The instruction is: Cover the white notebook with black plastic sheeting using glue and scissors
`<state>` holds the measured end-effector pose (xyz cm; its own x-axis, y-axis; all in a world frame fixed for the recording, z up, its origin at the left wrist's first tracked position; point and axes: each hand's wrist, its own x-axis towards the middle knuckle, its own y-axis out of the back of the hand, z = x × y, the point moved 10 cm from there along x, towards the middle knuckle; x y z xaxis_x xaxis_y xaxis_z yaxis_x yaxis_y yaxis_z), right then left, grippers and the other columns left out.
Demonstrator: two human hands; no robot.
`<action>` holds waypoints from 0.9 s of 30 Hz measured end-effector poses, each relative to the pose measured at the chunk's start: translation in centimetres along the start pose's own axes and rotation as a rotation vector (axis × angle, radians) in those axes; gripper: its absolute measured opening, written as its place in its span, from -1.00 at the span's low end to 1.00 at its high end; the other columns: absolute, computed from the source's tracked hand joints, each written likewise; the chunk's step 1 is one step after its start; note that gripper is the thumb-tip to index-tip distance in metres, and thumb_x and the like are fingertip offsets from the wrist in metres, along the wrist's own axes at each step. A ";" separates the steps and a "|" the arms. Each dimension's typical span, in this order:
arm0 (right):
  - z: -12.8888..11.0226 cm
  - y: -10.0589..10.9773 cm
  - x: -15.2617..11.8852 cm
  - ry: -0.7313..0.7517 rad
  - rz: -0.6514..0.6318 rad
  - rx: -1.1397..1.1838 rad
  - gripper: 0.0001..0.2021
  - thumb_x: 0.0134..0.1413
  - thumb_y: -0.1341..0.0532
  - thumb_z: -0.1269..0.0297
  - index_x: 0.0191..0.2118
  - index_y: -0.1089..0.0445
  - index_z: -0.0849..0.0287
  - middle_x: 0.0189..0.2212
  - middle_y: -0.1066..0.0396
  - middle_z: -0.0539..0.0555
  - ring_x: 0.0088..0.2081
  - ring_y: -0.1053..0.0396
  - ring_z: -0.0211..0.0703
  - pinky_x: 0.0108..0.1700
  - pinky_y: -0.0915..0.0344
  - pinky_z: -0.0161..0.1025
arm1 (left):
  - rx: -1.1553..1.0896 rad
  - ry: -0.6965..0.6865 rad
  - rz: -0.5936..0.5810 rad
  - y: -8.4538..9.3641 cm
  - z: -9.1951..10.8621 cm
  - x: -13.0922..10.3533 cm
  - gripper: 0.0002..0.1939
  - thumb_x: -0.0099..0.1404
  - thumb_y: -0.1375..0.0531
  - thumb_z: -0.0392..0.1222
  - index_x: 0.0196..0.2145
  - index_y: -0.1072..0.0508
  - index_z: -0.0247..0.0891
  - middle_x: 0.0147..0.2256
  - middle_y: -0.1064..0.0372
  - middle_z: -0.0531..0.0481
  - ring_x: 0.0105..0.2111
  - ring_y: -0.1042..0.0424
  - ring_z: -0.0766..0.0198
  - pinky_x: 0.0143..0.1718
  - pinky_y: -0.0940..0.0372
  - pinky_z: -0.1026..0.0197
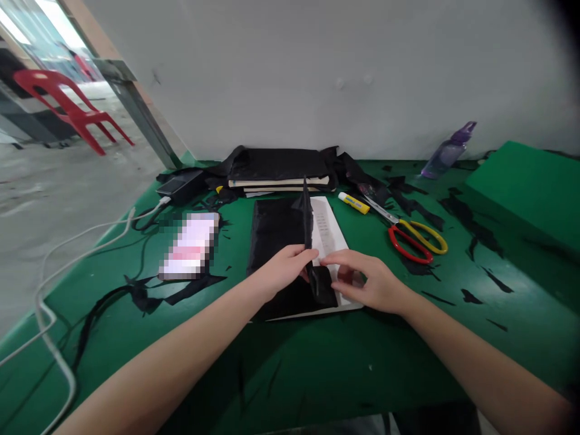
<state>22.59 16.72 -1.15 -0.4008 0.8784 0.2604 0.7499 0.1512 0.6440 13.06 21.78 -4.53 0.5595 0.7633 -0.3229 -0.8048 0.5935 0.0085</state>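
Observation:
In front of me lies a book (pixel 281 241) with a black cover, a white printed page (pixel 328 226) showing on its right side. Thin black material is raised along the middle, and my left hand (pixel 292 266) pinches this black sheet (pixel 308 223) between thumb and fingers. The lower part of the sheet folds over to the right. Beside that fold is my right hand (pixel 371 281), its fingers curved and its thumb and forefinger apart. Those fingertips are close to the page and the sheet's edge; whether they press on it I cannot tell.
Behind the book sits a stack of black-covered books (pixel 278 166). A glue stick (pixel 353 203) and red-and-yellow scissors (pixel 417 238) lie right; a phone (pixel 190 244) and cables (pixel 54 254) left. Black scraps (pixel 471 296) litter the green table. A purple bottle (pixel 446 154) and green box (pixel 530 187) stand far right.

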 end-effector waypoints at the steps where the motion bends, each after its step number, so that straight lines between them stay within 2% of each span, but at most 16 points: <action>1: -0.1 0.0 0.0 0.004 -0.003 -0.006 -0.61 0.05 -0.19 0.35 0.04 -0.26 0.02 -0.19 -0.34 0.03 -0.41 -0.31 -0.36 -0.39 -0.33 -0.36 | 0.000 0.005 -0.006 0.0 0.0 0.0 -0.78 0.25 -0.08 -0.15 -0.48 -0.38 -0.30 -0.52 -0.32 0.08 -0.50 -0.29 0.39 -0.39 -0.21 0.30; 4: -0.5 0.0 0.0 0.021 -0.013 -0.030 -0.62 0.08 -0.16 0.35 0.05 -0.24 0.01 -0.07 -0.30 0.04 -0.41 -0.31 -0.38 -0.38 -0.33 -0.36 | 0.027 -0.015 -0.015 0.0 0.0 0.2 -0.78 0.24 -0.09 -0.16 -0.51 -0.37 -0.30 -0.53 -0.33 0.09 -0.51 -0.30 0.39 -0.41 -0.21 0.30; 7: -0.8 -0.2 0.0 0.032 -0.022 -0.059 -0.64 0.10 -0.15 0.34 0.04 -0.23 0.03 -0.06 -0.27 0.05 -0.41 -0.30 -0.39 -0.36 -0.33 -0.34 | 0.086 -0.057 -0.007 0.0 0.1 0.3 -0.78 0.22 -0.09 -0.16 -0.51 -0.38 -0.31 -0.52 -0.34 0.07 -0.50 -0.31 0.38 -0.40 -0.21 0.28; 11: -0.9 -0.6 0.0 0.034 -0.048 -0.100 -0.69 0.13 -0.13 0.32 0.02 -0.24 0.05 -0.13 -0.27 0.05 -0.42 -0.27 -0.38 -0.36 -0.30 -0.33 | 0.145 -0.098 -0.003 0.0 0.1 0.5 -0.79 0.22 -0.08 -0.17 -0.48 -0.37 -0.32 -0.52 -0.31 0.07 -0.51 -0.30 0.38 -0.42 -0.21 0.29; 16: -0.8 -1.2 -0.2 0.021 -0.078 -0.155 -0.70 0.17 -0.09 0.30 0.03 -0.24 0.04 -0.24 -0.28 0.04 -0.42 -0.27 -0.34 -0.39 -0.26 -0.31 | 0.179 -0.110 0.005 0.1 0.2 0.5 -0.76 0.24 -0.06 -0.17 -0.55 -0.30 -0.31 -0.58 -0.23 0.11 -0.56 -0.26 0.41 -0.51 -0.16 0.33; 21: -0.3 -0.5 -0.1 0.005 0.019 -0.219 -0.71 0.17 -0.10 0.30 0.02 -0.25 0.02 -0.39 -0.23 -0.02 -0.48 -0.21 -0.33 -0.43 -0.22 -0.31 | 0.185 -0.112 0.002 0.1 0.2 0.3 -0.75 0.25 -0.05 -0.18 -0.53 -0.32 -0.31 -0.58 -0.23 0.11 -0.56 -0.27 0.42 -0.51 -0.17 0.34; 27: 0.2 -0.4 -0.1 -0.017 0.038 -0.220 -0.76 0.17 -0.09 0.29 -0.04 -0.29 0.04 -0.38 -0.26 0.00 -0.43 -0.26 -0.30 -0.41 -0.24 -0.31 | 0.171 -0.114 -0.016 0.0 0.1 0.4 -0.75 0.25 -0.05 -0.16 -0.54 -0.30 -0.30 -0.58 -0.22 0.11 -0.56 -0.28 0.41 -0.49 -0.20 0.34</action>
<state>22.40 16.67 -1.57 -0.3639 0.8894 0.2768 0.6308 0.0167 0.7758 13.32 22.12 -4.55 0.5990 0.7713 -0.2152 -0.7553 0.6334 0.1682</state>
